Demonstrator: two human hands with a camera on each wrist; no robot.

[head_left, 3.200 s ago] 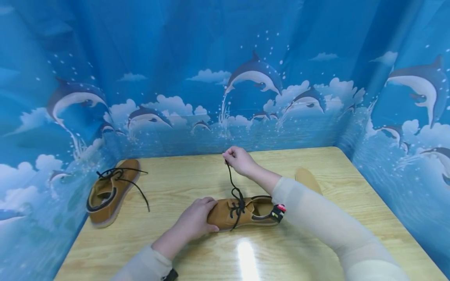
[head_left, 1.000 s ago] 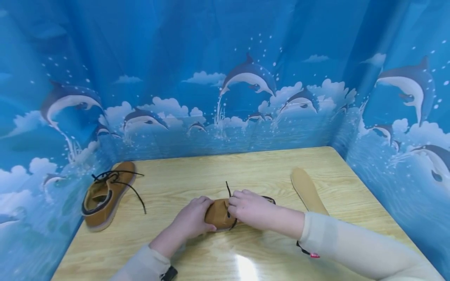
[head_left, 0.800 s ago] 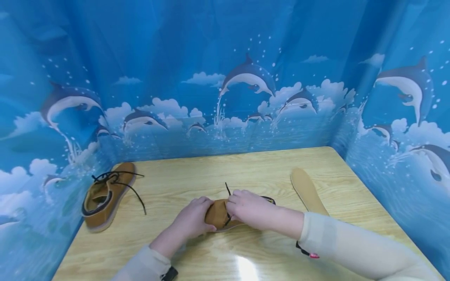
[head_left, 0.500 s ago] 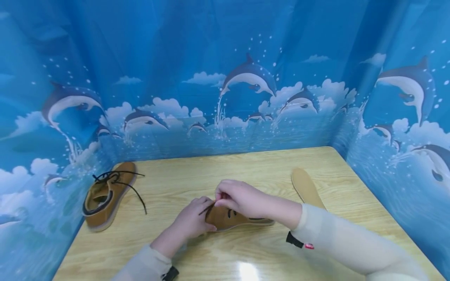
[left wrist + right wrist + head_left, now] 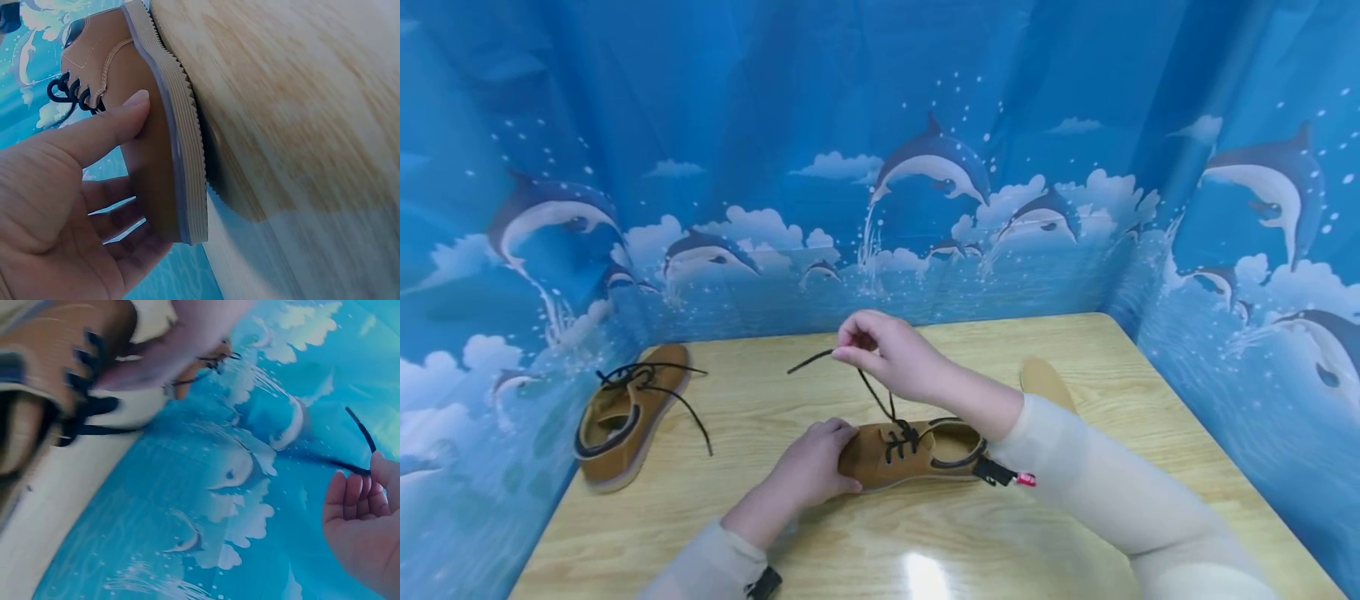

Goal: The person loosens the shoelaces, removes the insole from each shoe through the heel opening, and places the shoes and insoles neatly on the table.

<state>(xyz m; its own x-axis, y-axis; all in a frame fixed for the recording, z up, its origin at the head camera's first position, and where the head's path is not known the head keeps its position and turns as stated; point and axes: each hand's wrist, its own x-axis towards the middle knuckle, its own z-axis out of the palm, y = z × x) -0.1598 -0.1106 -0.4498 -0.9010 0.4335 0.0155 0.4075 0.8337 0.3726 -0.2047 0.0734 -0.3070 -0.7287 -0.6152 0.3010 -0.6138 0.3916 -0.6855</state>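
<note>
A brown lace-up shoe [image 5: 876,468] lies on the table, toe to the left. My left hand [image 5: 814,468] grips its toe, with the thumb on the near side; in the left wrist view the fingers wrap round the toe end [image 5: 147,181]. Above the shoe, my right hand [image 5: 887,354] pinches a black shoelace [image 5: 872,392] between thumb and fingers. The lace's free end pokes out to the left of the fingertips. Two dark strands rise from the shoe's eyelets towards this hand. In the right wrist view the shoe [image 5: 37,344] is blurred at the upper left.
A second brown shoe [image 5: 638,450] with loose black laces stands at the table's left edge. A tan insole [image 5: 1047,382] lies at the back right, partly behind my right forearm. A blue dolphin-print curtain [image 5: 760,167] encloses the wood-grain table [image 5: 760,375] at back and sides.
From close over the shoe's lacing, my right hand has moved to the toe, then up and back, drawing the lace up. The left hand keeps its grip on the toe.
</note>
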